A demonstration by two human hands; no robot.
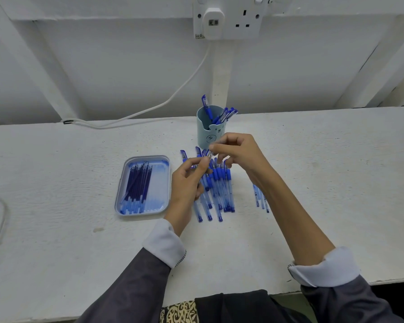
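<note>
Came out bright and even, with a cool, bluish-white cast. Seemed lit softly from above. Threw only faint, soft-edged shadows onto the table [68, 171], along the near edge of the tray [160, 190] and under the loose pens [219, 190]. Gave a mild sheen on the tray's floor. Slightly smeared the left hand [189, 180], the right hand [240, 152] and the pen [209, 155] between them. Bowed the beams [37, 73] and the table's near edge toward the left and right borders. Rendered the far socket [243, 19] soft, fine detail mushy throughout.
</note>
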